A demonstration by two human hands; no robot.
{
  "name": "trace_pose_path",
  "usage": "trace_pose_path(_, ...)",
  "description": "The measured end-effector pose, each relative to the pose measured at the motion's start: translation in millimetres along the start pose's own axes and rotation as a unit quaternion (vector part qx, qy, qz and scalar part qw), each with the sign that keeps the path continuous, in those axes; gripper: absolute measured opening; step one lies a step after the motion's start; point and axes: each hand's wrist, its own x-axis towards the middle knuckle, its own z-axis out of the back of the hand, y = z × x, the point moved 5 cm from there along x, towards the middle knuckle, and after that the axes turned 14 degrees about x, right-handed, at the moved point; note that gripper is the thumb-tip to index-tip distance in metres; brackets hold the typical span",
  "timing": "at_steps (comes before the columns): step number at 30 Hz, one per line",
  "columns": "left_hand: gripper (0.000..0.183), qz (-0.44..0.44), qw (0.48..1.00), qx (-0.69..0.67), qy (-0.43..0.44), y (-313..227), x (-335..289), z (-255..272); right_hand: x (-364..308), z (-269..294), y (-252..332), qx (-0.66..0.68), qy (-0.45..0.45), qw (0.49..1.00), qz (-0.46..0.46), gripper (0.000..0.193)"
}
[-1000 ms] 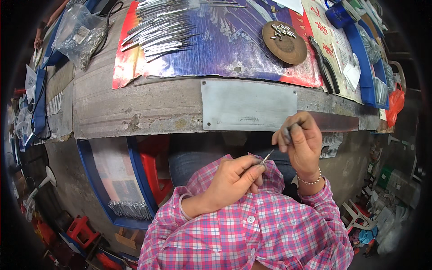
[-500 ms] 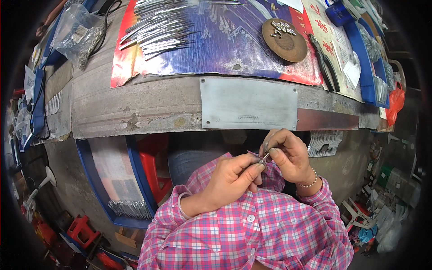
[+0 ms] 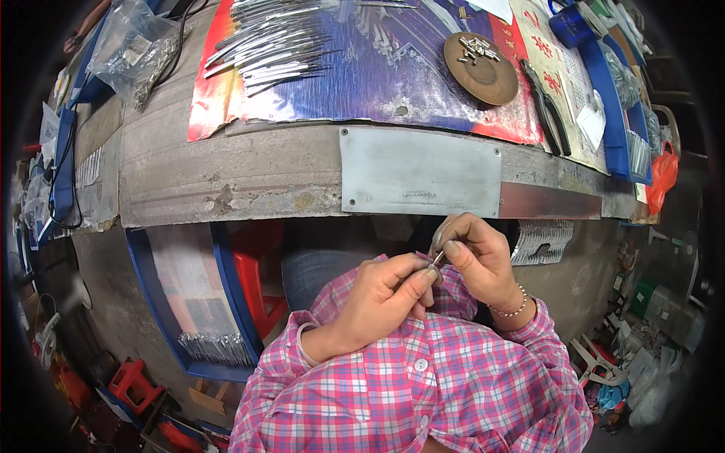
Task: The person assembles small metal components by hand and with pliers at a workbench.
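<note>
In front of my chest, just below the bench edge, my two hands meet over a small shiny metal piece (image 3: 438, 258). My left hand (image 3: 385, 298) is closed, its thumb and forefinger pinching the lower end. From the other side my right hand (image 3: 481, 260) pinches the upper end with curled fingers. Most of the piece is hidden by the fingertips, so its exact kind does not show. On the bench ahead lies a pile of thin metal rods (image 3: 264, 45). A round brown dish (image 3: 491, 87) there holds several short silver metal sleeves.
Black-handled pliers (image 3: 545, 106) lie right of the dish. A metal plate (image 3: 423, 170) is fixed to the bench's front edge. Below left stands a blue tray (image 3: 140, 264) with metal rods, beside a red stool (image 3: 257, 283). A clear plastic bag (image 3: 136, 45) sits at the far left.
Both hands have shifted very slightly to the left, still pinching the metal piece between them. The bench items stay in place while the view moves a little.
</note>
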Motion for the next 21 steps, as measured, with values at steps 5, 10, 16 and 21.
trace_pose_path(5, 0.016, -0.017, 1.0, 0.011, -0.002, -3, 1, -1, 1, -2, 5, -0.064, -0.023, 0.995, 0.069, 0.01)
trace_pose_path(10, 0.015, 0.014, 1.0, 0.013, -0.025, 6, -6, 3, 9, 17, 14, 0.134, -0.125, 0.976, 0.12, 0.011)
trace_pose_path(16, 0.014, -0.062, 0.992, 0.081, -0.076, 9, -10, 18, 1, -8, -13, -0.035, -0.047, 0.998, -0.032, 0.005)
trace_pose_path(21, 0.019, -0.081, 0.974, -0.188, -0.101, 17, -43, 48, 6, -33, -23, 0.007, -0.004, 0.999, -0.041, 0.011)
